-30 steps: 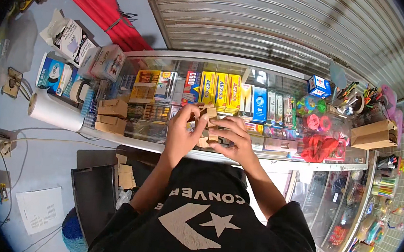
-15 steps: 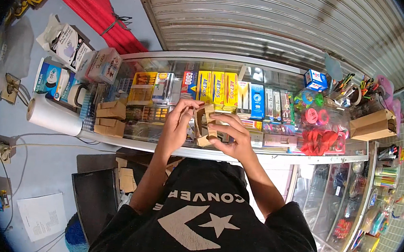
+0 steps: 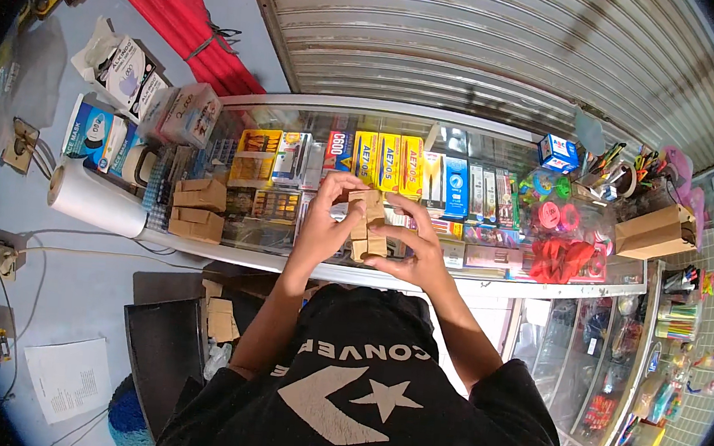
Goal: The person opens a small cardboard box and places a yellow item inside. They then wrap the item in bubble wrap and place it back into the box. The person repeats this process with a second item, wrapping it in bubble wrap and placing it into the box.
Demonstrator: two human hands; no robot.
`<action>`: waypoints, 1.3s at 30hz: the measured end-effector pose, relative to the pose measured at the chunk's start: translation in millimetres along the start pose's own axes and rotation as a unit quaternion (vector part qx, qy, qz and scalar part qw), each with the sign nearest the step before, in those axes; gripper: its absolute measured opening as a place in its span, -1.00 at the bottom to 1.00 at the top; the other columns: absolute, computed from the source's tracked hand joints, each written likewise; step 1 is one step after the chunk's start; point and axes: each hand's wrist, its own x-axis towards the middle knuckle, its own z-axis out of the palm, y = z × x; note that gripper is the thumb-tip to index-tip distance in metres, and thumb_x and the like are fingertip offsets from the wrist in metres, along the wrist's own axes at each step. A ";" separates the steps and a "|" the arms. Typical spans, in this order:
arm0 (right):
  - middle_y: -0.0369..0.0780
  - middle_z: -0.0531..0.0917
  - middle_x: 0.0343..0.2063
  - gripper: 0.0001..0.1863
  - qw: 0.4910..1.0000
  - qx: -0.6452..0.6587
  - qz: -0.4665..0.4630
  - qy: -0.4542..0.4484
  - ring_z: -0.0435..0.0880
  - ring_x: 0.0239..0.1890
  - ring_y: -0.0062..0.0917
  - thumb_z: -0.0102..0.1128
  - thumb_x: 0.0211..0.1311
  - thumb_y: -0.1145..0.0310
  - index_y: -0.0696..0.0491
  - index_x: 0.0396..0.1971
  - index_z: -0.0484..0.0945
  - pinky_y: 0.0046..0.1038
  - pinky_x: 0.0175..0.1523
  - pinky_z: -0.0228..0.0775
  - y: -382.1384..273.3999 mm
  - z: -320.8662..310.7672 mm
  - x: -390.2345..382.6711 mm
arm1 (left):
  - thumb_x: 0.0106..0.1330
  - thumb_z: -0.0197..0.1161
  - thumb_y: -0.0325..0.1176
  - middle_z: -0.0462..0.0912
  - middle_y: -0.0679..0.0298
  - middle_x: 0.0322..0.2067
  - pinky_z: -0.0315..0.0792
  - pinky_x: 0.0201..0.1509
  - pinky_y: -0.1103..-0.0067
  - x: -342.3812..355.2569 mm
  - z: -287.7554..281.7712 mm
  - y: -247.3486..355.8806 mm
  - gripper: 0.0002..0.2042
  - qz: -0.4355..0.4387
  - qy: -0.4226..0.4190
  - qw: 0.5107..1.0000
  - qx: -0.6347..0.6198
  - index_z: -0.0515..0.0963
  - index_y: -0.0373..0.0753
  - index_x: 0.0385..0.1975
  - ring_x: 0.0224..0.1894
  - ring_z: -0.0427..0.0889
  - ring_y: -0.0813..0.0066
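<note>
The hands [image 3: 322,230] [image 3: 420,253] partly hide the cardboard box [image 3: 366,213], whose underside is out of sight.

Passage, left: over the tabletop [image 3: 497,286] between the brown boxes [image 3: 195,224] and the left hand [image 3: 320,232]. Passage, right: between the right hand [image 3: 422,259] and the red bundle [image 3: 559,261]. Obstructions: small box [image 3: 366,222] between both hands; blue box [image 3: 558,155], rear right; carton [image 3: 652,234], right end.
</note>
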 end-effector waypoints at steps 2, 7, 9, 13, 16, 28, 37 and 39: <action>-0.09 0.56 0.31 -0.44 1.000 -0.009 -0.012 -0.009 0.49 0.38 -0.13 0.74 -0.16 0.20 0.04 -0.08 0.76 -0.12 0.39 0.37 -1.5 -0.6 3.4 | 0.38 0.25 -0.60 0.63 0.20 -0.05 0.45 0.24 0.48 -1.0 2.6 -1.4 -0.68 0.002 0.009 1.000 -0.008 0.41 -0.28 0.08 0.07 0.62 0.44; -0.09 0.52 0.35 -0.41 0.998 -0.010 -0.034 -0.042 0.46 0.40 -0.12 0.75 -0.19 0.21 0.06 -0.10 0.67 -0.12 0.41 0.37 5.0 1.8 4.3 | 0.36 0.25 -0.63 0.62 0.19 -0.04 0.45 0.24 0.48 -4.3 5.6 -13.4 -0.67 0.015 0.025 1.000 -0.007 0.40 -0.28 0.08 0.08 0.61 0.46; -0.09 0.53 0.34 -0.40 0.999 -0.009 -0.035 -0.041 0.46 0.40 -0.11 0.75 -0.19 0.22 0.06 -0.10 0.67 -0.12 0.41 0.37 3.4 1.7 5.3 | 0.35 0.25 -0.64 0.60 0.18 -0.03 0.45 0.24 0.48 -3.5 6.3 -13.3 -0.69 0.008 0.029 0.999 -0.025 0.39 -0.28 0.04 0.09 0.61 0.44; -0.10 0.55 0.31 -0.41 0.999 -0.016 -0.035 -0.036 0.47 0.38 -0.11 0.74 -0.17 0.23 0.06 -0.09 0.66 -0.11 0.40 0.38 1.3 2.2 5.9 | 0.34 0.26 -0.65 0.58 0.15 0.01 0.46 0.23 0.47 -5.7 11.3 -14.3 -0.73 0.020 0.067 0.996 -0.049 0.38 -0.28 -0.06 0.11 0.60 0.41; -0.11 0.57 0.28 -0.40 0.998 -0.027 -0.044 -0.027 0.48 0.37 -0.11 0.74 -0.18 0.23 0.05 -0.08 0.66 -0.10 0.40 0.38 4.2 4.0 2.4 | 0.41 0.25 -0.60 0.56 0.12 0.04 0.46 0.26 0.45 -9.0 11.2 -11.8 -0.78 0.006 0.061 0.997 -0.048 0.36 -0.28 -0.08 0.12 0.60 0.39; -0.26 0.65 -0.24 -0.49 0.876 0.233 0.377 0.193 0.52 -0.28 -0.67 -0.18 0.69 0.00 0.16 -0.03 0.59 -0.51 -0.15 0.44 -10.6 5.9 11.0 | 0.11 0.65 -0.33 0.15 0.07 0.56 0.14 0.61 0.29 -23.6 -32.2 42.7 0.02 0.016 -0.164 0.983 -0.081 0.11 -0.26 0.55 0.57 0.19 0.19; -0.25 0.63 -0.21 -0.67 0.958 0.116 0.258 0.048 0.58 -0.21 -0.58 -0.05 0.65 0.27 0.20 0.10 0.53 -0.54 -0.06 0.48 34.5 13.5 -2.4 | 0.15 0.60 -0.38 0.59 0.09 0.25 0.45 0.34 0.34 -36.8 -45.5 17.4 -0.32 -0.032 -0.041 0.993 0.105 0.45 -0.23 0.29 0.27 0.60 0.15; -0.08 0.59 0.12 -0.55 0.957 0.122 0.259 -0.047 0.56 0.20 -0.37 0.08 0.44 0.55 0.14 0.30 0.43 -0.43 0.29 0.38 34.0 0.5 -1.0 | 0.15 0.60 -0.34 0.59 0.05 0.23 0.47 0.31 0.34 -44.3 -54.7 2.4 -0.33 -0.063 -0.030 0.981 0.179 0.45 -0.23 0.27 0.25 0.61 0.11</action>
